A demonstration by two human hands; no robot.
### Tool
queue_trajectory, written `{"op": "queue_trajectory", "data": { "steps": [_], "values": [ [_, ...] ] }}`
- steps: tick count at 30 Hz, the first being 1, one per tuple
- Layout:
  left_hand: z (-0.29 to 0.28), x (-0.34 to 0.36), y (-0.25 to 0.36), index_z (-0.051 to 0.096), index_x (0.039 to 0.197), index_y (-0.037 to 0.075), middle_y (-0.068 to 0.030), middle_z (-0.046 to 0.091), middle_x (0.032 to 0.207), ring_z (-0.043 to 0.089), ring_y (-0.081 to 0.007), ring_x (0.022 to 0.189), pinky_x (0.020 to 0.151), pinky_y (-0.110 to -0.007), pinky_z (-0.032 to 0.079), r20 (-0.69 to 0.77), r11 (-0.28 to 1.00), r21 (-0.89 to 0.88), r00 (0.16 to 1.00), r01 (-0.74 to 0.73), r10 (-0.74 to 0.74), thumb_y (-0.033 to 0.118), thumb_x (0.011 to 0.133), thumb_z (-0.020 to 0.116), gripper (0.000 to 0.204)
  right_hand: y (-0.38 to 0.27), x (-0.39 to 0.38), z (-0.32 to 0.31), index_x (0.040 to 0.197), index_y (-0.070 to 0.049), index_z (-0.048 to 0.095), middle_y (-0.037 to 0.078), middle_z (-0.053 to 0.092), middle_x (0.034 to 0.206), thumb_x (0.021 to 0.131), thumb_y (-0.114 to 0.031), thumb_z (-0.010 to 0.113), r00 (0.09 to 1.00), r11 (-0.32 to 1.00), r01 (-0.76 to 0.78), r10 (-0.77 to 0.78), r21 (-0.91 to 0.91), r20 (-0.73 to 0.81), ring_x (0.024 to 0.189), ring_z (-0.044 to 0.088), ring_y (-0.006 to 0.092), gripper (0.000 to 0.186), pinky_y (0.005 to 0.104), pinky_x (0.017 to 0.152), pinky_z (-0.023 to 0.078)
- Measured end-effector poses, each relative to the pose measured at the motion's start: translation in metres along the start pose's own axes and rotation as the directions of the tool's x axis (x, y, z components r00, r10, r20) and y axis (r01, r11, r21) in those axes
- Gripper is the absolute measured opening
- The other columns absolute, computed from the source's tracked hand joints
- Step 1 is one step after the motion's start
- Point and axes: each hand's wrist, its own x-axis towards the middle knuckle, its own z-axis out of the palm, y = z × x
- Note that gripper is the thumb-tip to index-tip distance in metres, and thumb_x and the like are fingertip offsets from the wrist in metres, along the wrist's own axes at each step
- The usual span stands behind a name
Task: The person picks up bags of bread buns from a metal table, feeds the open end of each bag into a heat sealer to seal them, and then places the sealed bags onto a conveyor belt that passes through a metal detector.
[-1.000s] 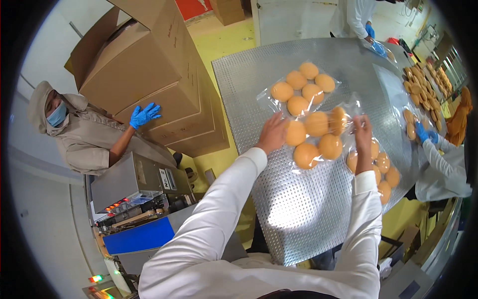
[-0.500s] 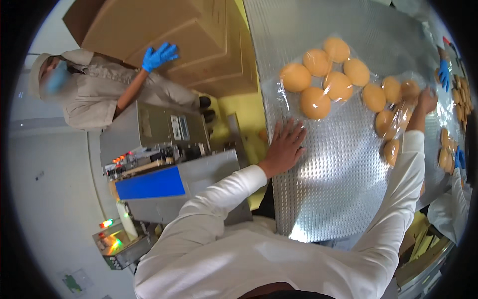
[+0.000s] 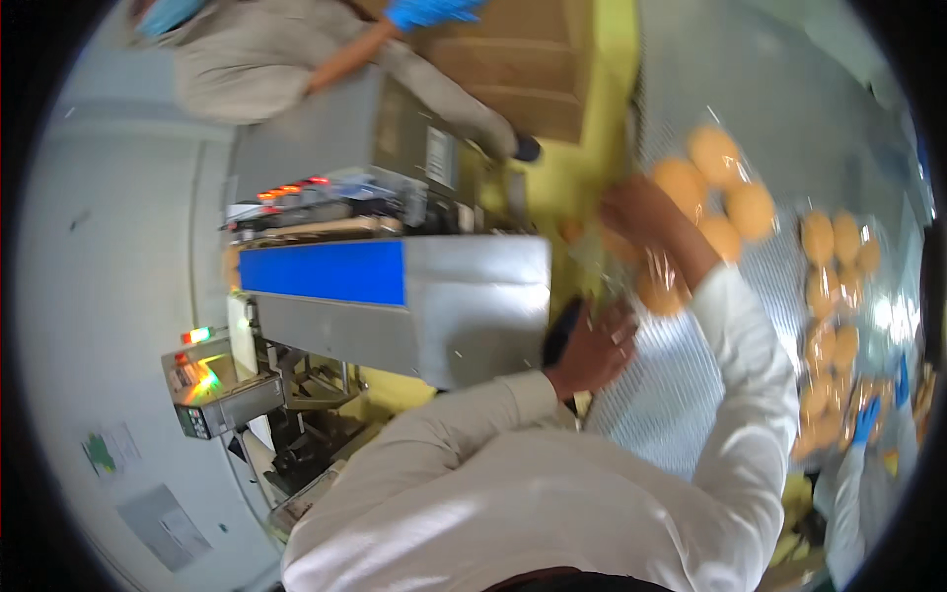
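Observation:
A clear plastic bag of round orange-brown buns (image 3: 750, 210) lies at the left edge of the ridged metal table (image 3: 656, 390). My right hand (image 3: 641, 212) reaches across the bag to its left end, bent at the wrist. Motion smears its fingers, so whether they grip the plastic is unclear. Closer to me, my left hand (image 3: 594, 350) is at the table edge beside the bag's near end, fingers partly stretched and apart. More bagged buns (image 3: 821, 293) lie in a column farther right.
Left of the table stands a metal machine with a blue belt (image 3: 324, 272). Beyond it, a person in beige with a blue glove (image 3: 432, 12) is by a cardboard box (image 3: 508, 69). At far right is another person's blue-gloved hand (image 3: 867, 419).
My right hand has left the bag on the right and crossed to the left bag. My view has swung left. The left bag now sits nearer the table's left edge.

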Motion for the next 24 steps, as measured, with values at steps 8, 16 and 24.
{"op": "queue_trajectory", "data": {
  "steps": [8,16,24],
  "values": [
    [0.029,-0.022,-0.006,0.059,0.083,0.005,-0.014,0.054,0.104,0.054,-0.0321,0.099,0.087,-0.043,0.042,-0.149,0.595,-0.691,0.725,0.41,-0.672,0.022,0.076,0.074,0.024,-0.011,-0.04,-0.005,0.079,-0.008,0.066,0.015,0.06,0.085,0.075,-0.021,0.062,0.905,0.901,-0.309,0.377,0.303,-0.198,0.088,0.057,0.0362,0.014,0.0443,0.078,0.045],
    [0.022,-0.042,-0.009,0.057,0.077,0.003,-0.0069,0.058,0.07,0.054,-0.0154,0.065,0.06,-0.032,0.045,0.177,0.371,-0.787,0.756,0.493,-0.63,0.02,0.08,0.074,0.023,-0.003,-0.075,-0.005,0.081,-0.003,0.066,0.011,0.066,0.08,0.079,-0.021,0.064,0.795,0.612,-0.513,0.603,0.602,0.064,0.072,0.061,0.02,0.018,0.0339,0.067,0.048],
    [-0.119,-0.115,-0.081,0.053,0.079,0.007,-0.0025,0.056,0.076,0.049,-0.0098,0.069,0.064,-0.025,0.044,0.204,0.196,-0.906,0.792,0.376,-0.576,0.008,0.079,0.07,0.017,-0.09,0.001,0.026,0.084,-0.003,0.065,0.007,0.065,0.076,0.083,-0.015,0.062,0.714,0.575,-0.414,0.686,0.706,-0.139,0.071,0.06,0.0141,0.012,0.0296,0.067,0.048]
  ]
}}
